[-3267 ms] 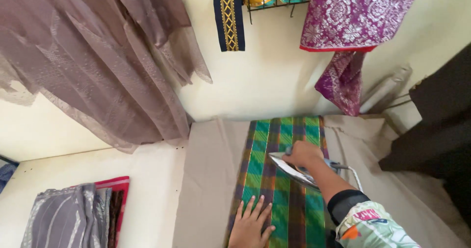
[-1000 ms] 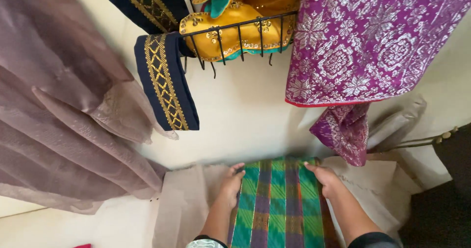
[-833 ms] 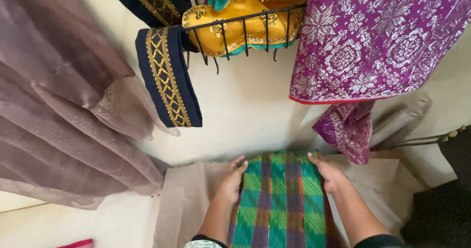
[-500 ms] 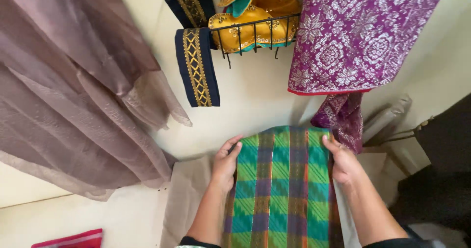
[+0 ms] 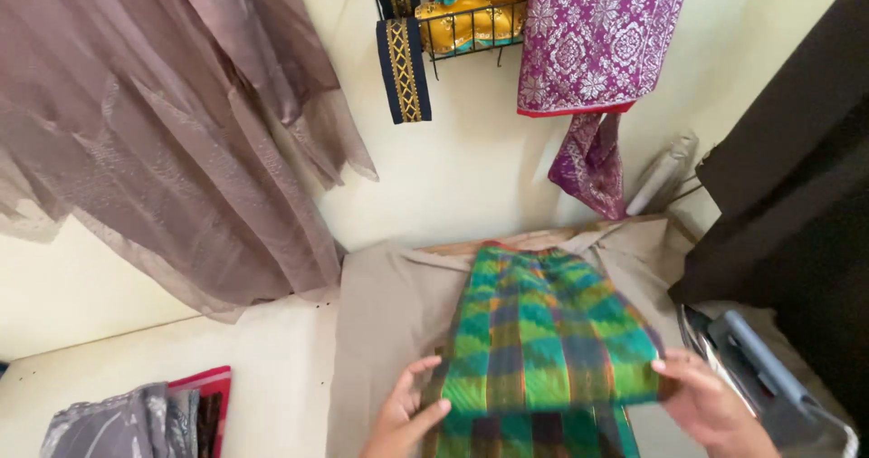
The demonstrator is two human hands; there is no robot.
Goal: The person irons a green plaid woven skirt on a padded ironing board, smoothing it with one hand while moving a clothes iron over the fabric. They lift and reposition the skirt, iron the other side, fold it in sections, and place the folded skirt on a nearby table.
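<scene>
Hands (image 5: 407, 417) pinching folded checked woven cloth (image 5: 543, 331)

Beige-covered board (image 5: 380, 322), green plaid cloth (image 5: 543, 331)

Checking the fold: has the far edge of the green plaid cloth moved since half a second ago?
Yes. Both hands, left hand and right hand, have drawn the green plaid cloth edge toward the person, away from the wall.

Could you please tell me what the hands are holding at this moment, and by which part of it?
Both hold the green checked cloth by its folded-over near edge: the left hand pinches the left corner, the right hand the right corner.
</scene>
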